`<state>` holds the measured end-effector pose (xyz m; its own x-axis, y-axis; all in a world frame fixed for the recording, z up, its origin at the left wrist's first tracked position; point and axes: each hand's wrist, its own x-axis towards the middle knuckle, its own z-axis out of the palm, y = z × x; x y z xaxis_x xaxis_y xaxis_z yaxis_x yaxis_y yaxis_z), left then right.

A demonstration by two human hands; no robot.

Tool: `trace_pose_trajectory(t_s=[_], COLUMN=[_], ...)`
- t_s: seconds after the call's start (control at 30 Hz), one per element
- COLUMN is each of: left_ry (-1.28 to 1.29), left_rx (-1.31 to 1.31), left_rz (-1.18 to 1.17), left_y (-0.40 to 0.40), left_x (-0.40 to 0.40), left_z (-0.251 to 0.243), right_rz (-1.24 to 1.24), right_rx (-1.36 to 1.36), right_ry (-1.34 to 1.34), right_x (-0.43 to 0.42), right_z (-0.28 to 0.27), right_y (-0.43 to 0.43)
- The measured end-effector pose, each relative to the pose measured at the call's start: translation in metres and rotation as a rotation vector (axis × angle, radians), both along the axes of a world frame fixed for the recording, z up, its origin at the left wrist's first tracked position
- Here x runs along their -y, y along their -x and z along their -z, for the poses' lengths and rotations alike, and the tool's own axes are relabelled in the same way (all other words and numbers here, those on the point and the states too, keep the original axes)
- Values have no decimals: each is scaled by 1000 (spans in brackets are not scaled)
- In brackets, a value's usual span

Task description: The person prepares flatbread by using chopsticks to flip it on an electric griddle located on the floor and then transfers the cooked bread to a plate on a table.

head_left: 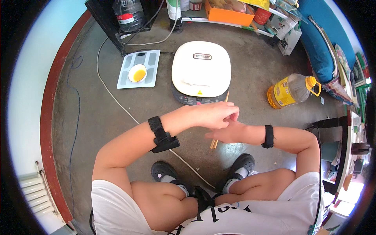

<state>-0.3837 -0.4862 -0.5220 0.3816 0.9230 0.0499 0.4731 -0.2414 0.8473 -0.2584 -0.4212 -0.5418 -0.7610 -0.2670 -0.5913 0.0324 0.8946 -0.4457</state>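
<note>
A pair of wooden chopsticks (214,144) runs through my right hand (230,132), which grips them in front of me. Over it, my left hand (216,114) bends its fingers against the right hand near the sticks; what lies within them is hidden. Just beyond both hands stands an electric griddle (201,69), its white lid down and its dark control panel (188,98) facing me. To its left, a flat scale (151,80) carries a small white bowl (132,74) of yellow liquid (138,75). An oil bottle (289,91) with a yellow cap and handle stands to the right, partly filled.
A pale cable (117,101) crosses the floor toward my shoes (166,170). At the back are a black stand (105,26) with a large plastic bottle (129,16), and a low shelf holding an orange box (229,14). Blue cushions (317,55) lie at right; a radiator (38,194) is at left.
</note>
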Motion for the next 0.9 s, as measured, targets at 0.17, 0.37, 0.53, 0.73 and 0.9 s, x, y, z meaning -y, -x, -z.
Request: trace_pose_trajectory(t_s=[0.17,0.37,0.53,0.73,0.9], left_ry=[42,100,32,-22,1], left_rx=[-32,-161,-180,-127,-251], left_rz=[-21,10,-26,-47,-95], left_y=[1,0,1,2,4], left_x=[-3,-6,1,2,-2], left_z=[-2,-2,-1,0,-10], right_rz=[114,-50,94,-184,-234], right_rx=[-96,-129,-226,-457,-407], right_ry=[19,5,72,-51,-95], right_x=[2,4,3,1,-4], right_z=[8,6,11,15,4], right_y=[-2,-2,-7,-10,-2])
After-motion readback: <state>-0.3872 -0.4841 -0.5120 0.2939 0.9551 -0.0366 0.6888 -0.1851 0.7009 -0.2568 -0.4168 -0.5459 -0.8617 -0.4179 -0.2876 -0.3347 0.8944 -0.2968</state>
